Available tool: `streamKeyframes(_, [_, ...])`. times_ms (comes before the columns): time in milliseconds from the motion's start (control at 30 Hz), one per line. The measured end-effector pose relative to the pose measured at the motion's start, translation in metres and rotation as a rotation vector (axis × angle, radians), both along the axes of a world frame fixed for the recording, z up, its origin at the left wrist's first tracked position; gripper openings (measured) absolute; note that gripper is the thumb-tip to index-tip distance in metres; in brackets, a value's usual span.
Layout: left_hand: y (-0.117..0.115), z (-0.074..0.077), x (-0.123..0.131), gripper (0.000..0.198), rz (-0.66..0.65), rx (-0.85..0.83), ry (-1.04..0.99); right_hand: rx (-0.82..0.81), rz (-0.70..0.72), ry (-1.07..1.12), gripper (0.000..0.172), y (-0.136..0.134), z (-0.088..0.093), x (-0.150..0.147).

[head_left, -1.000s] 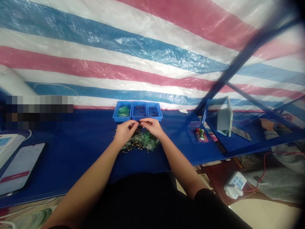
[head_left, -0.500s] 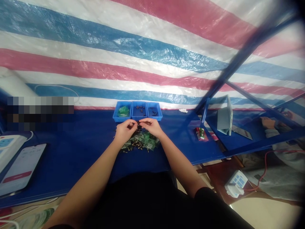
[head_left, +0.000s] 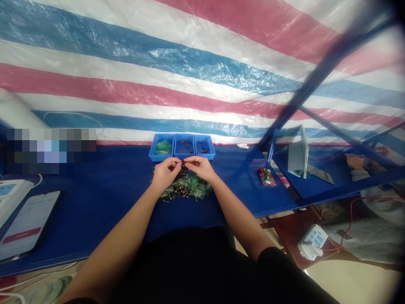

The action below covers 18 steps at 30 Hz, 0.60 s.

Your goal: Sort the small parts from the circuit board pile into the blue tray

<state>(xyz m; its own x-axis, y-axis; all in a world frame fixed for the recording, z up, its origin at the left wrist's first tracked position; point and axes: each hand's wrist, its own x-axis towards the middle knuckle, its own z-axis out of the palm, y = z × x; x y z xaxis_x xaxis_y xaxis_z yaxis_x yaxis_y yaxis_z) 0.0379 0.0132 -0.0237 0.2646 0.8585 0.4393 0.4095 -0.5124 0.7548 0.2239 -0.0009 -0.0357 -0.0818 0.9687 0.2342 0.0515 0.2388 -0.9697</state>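
Note:
My left hand [head_left: 165, 173] and my right hand [head_left: 199, 167] meet above a pile of small green circuit boards with metal pins [head_left: 187, 188] on the blue table [head_left: 104, 198]. Both hands are closed in a pinch, fingertips touching around a tiny dark part that is too small to name. Just behind them stand three joined blue bins [head_left: 182, 147]: the left one holds green boards, the middle and right ones hold small dark parts.
A phone [head_left: 27, 221] and a white device [head_left: 11, 193] lie at the table's left. A red and green small box [head_left: 266, 177] and a propped tablet [head_left: 297, 154] stand to the right, behind a blue metal frame [head_left: 316, 80]. Another person's hand [head_left: 356, 161] rests far right. A striped tarp hangs behind.
None apart from slight fingertip motion; both hands stay pinched together over the pile.

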Motion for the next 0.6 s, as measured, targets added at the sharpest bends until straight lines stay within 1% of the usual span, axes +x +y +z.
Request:
streamKeyframes(133, [-0.0001,-0.0003,0.0000,0.026,-0.006,-0.033,-0.013,0.017,-0.028,-0.004,0.031,0.0012,-0.0021,-0.0001])
streamKeyframes(333, [0.0003,-0.0025,-0.0008,0.027,-0.011,-0.014,-0.007,0.054,-0.042,-0.011,0.029,-0.0007,0.0015,-0.0006])
streamKeyframes(500, [0.0002,-0.0024,-0.0006,0.023,-0.016,0.002,-0.010,0.026,-0.027,-0.020,0.038,-0.0019,0.0036,-0.0011])
streamKeyframes(600, [-0.0003,-0.0012,-0.0004,0.023,-0.017,0.006,-0.004,0.035,-0.021,-0.020,0.035,-0.0012,0.0020,-0.0009])
